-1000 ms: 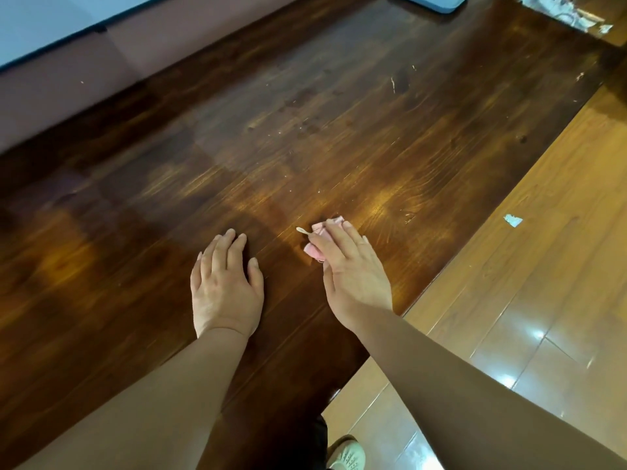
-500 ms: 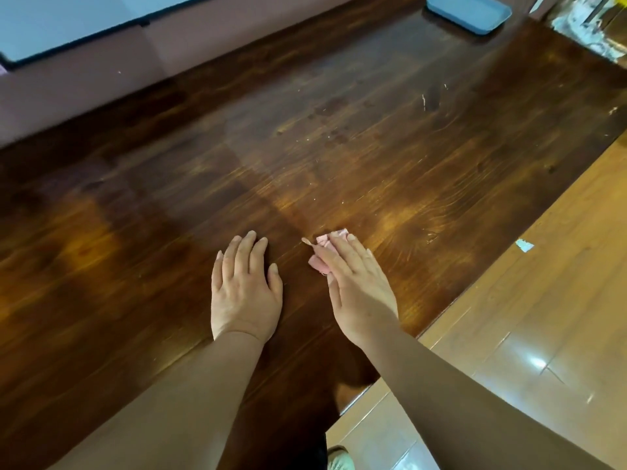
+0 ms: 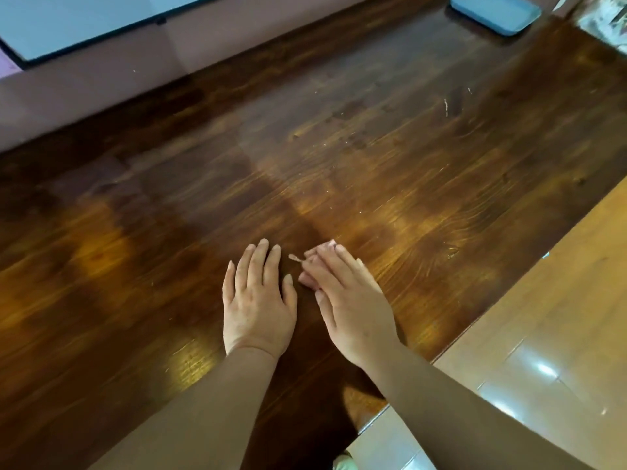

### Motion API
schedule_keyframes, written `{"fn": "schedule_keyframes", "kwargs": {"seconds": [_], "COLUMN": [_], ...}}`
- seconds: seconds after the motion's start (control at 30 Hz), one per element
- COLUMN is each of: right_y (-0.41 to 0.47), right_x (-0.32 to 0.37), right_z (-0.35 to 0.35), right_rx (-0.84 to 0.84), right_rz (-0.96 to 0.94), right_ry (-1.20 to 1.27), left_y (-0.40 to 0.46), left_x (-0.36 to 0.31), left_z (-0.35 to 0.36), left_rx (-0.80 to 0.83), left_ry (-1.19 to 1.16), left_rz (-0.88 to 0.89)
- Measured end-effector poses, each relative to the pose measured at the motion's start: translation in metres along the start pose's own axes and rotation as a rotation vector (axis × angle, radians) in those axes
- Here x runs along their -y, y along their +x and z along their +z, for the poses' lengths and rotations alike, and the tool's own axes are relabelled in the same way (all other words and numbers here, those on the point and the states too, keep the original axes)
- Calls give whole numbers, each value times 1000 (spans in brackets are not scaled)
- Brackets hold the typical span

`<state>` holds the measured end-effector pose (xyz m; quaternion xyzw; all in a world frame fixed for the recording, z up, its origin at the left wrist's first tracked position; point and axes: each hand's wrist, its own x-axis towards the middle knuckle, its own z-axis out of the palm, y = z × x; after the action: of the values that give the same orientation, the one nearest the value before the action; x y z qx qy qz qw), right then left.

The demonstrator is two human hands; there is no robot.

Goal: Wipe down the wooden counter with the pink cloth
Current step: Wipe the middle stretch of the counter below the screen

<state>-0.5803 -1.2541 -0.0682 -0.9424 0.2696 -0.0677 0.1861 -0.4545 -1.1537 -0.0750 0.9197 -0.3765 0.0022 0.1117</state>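
The dark wooden counter (image 3: 390, 157) fills most of the view, with pale specks and scratches across its far half. My right hand (image 3: 349, 300) lies flat with straight fingers on the small folded pink cloth (image 3: 309, 280), pressing it to the wood; only the cloth's left edge and a far corner show past the fingers. A thin pale strand pokes out from the cloth toward the left. My left hand (image 3: 259, 300) rests flat on the counter just left of it, fingers straight, holding nothing.
A light blue tray (image 3: 495, 11) sits at the counter's far right end. A pink wall (image 3: 101, 79) with a framed panel runs along the back. The counter's front edge drops to a glossy wooden floor (image 3: 543, 334) on the right.
Both hands now sit closer together, the right one with the cloth shifted left toward the left hand. The view has tilted up, so more of the blue tray shows.
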Motion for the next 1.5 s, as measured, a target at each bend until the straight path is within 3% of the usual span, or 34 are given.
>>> {"fn": "schedule_keyframes", "kwargs": {"seconds": [0.1,0.3,0.5,0.73,0.87,1.1,1.3,1.5], "right_y": [19,55,32,64,28,64,12,48], "right_x": [-10,7,-1,7,-5,-25,-35,-44], "right_z": [-4,-4,-5,-7,-13,-21,-20,-23], "right_rx": [27,5,90,12,52,4,-22,-116], "right_rz": [-60,145,-44,135,48,342,20,375], "right_ry": [-23,-21,-19,11,-3,-15,-2,-8], "left_y": [1,1,0,0,0,-1,0,0], "left_x": [-1,2,-2,0,0,1,-1,0], "left_z": [1,3,0,0,1,2,1,0], "left_rx": [3,3,2,10,-14,-6,-9,0], "left_ry": [5,16,10,11,1,19,17,5], "left_rz": [-7,-1,2,-8,-2,-4,-4,-1]}}
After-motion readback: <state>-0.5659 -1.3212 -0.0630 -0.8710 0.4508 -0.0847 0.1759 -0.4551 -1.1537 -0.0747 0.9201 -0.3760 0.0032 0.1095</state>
